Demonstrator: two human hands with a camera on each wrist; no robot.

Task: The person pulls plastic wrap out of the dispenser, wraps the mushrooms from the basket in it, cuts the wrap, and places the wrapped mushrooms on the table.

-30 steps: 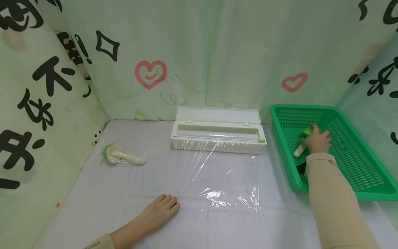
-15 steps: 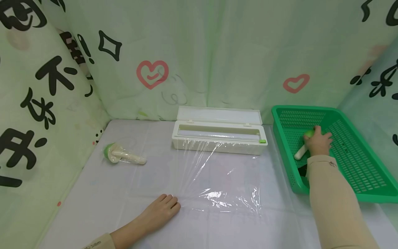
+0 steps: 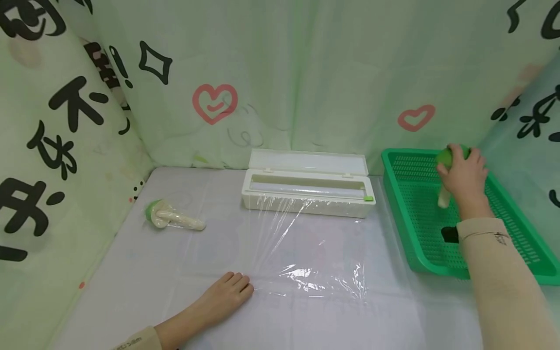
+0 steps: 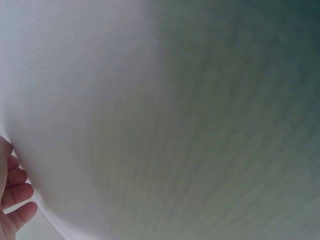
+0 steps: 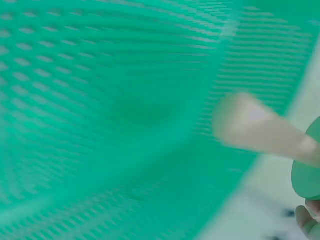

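Observation:
My right hand (image 3: pixel 465 175) grips the green cap of a mushroom (image 3: pixel 444 197) over the far part of the green basket (image 3: pixel 422 260). Its pale stem points down; the right wrist view shows this stem (image 5: pixel 267 127), blurred, in front of the basket wall. My left hand (image 3: pixel 227 296) rests on the white cloth, fingers loosely bent, at the near left corner of the clear plastic wrap (image 3: pixel 306 253). Bent fingers (image 4: pixel 17 192) show at the left edge of the left wrist view. Another green-capped mushroom (image 3: pixel 175 217), wrapped in film, lies on its side at the left.
A white wrap dispenser (image 3: pixel 308 206) stands at the back with its lid raised, and the film runs from its roll toward me. Its green slider (image 3: pixel 368 198) sits at the right end. Printed curtains (image 3: pixel 302 87) close in the back and sides.
My right hand has lifted the mushroom off the basket floor and carried it right and away from me. My left hand, the dispenser and the wrapped mushroom stay in place.

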